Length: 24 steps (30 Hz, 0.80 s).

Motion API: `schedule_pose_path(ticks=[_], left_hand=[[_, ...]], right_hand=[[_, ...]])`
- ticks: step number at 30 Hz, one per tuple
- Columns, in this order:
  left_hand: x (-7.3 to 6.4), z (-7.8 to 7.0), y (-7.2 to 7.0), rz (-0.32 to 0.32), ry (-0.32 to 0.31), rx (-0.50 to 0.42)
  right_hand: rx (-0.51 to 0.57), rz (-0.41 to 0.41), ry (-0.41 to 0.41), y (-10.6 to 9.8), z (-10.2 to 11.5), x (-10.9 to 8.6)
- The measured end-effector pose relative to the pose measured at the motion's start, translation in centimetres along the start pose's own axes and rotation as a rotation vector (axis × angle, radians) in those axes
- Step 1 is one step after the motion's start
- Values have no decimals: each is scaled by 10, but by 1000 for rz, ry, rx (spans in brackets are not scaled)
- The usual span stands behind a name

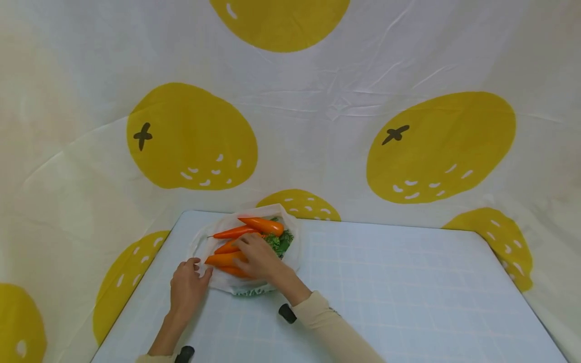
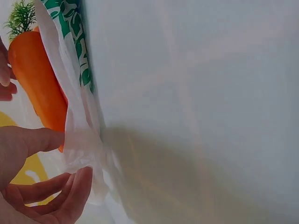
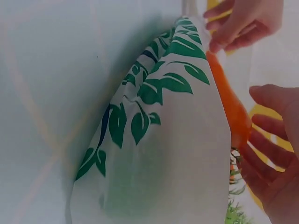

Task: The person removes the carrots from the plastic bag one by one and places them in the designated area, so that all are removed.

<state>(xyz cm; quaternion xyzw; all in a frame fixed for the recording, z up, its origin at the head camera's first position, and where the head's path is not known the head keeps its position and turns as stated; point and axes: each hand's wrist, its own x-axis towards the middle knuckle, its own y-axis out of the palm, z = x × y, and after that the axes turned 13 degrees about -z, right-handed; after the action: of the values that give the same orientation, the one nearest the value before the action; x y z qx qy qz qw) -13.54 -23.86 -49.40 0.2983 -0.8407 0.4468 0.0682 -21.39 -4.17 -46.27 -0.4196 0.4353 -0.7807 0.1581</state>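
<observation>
A white plastic bag with green leaf print lies at the table's far left, its mouth spread open. Several orange carrots rest in it, tips toward the left, with leafy green tops on the right. My left hand is at the bag's left edge. In the left wrist view, its thumb and fingers pinch the rim beside a carrot tip. Over the carrots reaches my right hand. Its loosely bent fingers touch the thick end of the nearest carrot, thumb apart.
The table has a pale blue checked cover and stretches off to the right of the bag. Behind it hangs a white cloth with large yellow fruit shapes. A black wrist camera sits by my right sleeve.
</observation>
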Motion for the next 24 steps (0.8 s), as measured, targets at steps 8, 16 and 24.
schedule_pose_path(ticks=[8,16,24], left_hand=[[5,0,5,-1,-117,-33],[8,9,10,-64,-179,-117],[14,18,9,-14,-259,-125]], right_hand=[[-150,12,-70,14,5,5],[-203,-16,-124,22,4,2],[-241,17,-100,15,6,2]])
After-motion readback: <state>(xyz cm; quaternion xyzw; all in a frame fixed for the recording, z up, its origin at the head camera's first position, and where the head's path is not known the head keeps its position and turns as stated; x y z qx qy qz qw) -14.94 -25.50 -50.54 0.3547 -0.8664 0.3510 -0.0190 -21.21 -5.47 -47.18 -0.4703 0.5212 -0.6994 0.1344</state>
